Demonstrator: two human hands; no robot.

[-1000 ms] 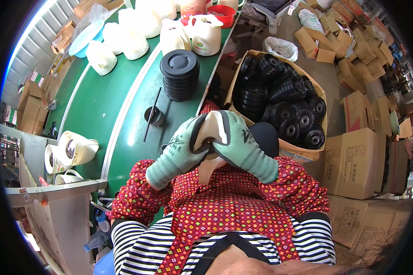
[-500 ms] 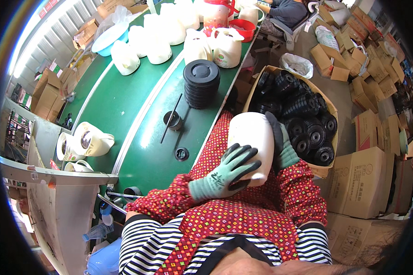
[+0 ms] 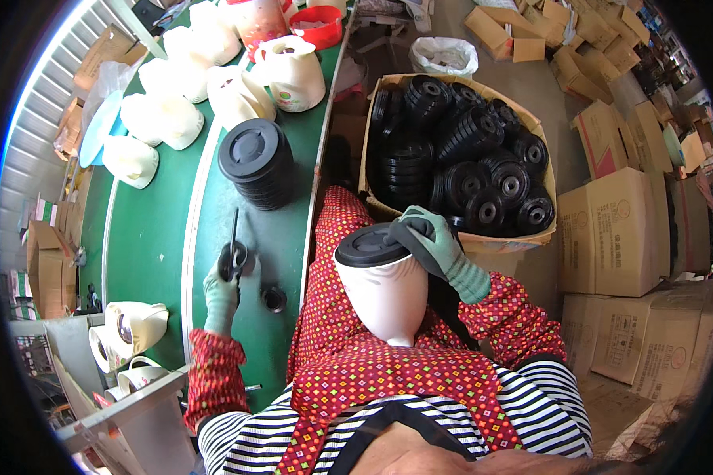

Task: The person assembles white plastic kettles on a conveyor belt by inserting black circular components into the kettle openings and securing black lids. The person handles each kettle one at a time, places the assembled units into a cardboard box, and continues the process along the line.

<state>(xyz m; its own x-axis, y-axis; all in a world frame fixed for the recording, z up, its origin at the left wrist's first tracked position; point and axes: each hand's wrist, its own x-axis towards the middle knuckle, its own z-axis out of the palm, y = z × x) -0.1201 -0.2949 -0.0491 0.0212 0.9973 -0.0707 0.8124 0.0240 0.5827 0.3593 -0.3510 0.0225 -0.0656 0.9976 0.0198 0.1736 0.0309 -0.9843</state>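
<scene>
A white jug body [image 3: 384, 297] rests upside down on my lap, its narrow end toward me. A round black ridged disc [image 3: 372, 244] sits on its wide end. My right hand [image 3: 429, 244] is closed on the disc's rim and the jug's upper edge. Over on the green table my left hand [image 3: 223, 289] has its dark fingertips closed around a thin black stick [image 3: 235, 226]. That stick lies across a small black cup [image 3: 246, 261], partly hidden by the hand. Beside it lies a small black ring [image 3: 273, 298].
A stack of black discs [image 3: 255, 164] stands farther up the green table [image 3: 162, 229]. Several white jugs [image 3: 291, 75] and a red basin [image 3: 317, 28] are beyond it. To the right, an open carton [image 3: 550, 142] holds many black discs. Cardboard boxes [image 3: 608, 229] line the right.
My left hand has left the jug and reached to the stick on the table. The jug has tipped, showing the black disc, with my right hand at its rim. The view has shifted right.
</scene>
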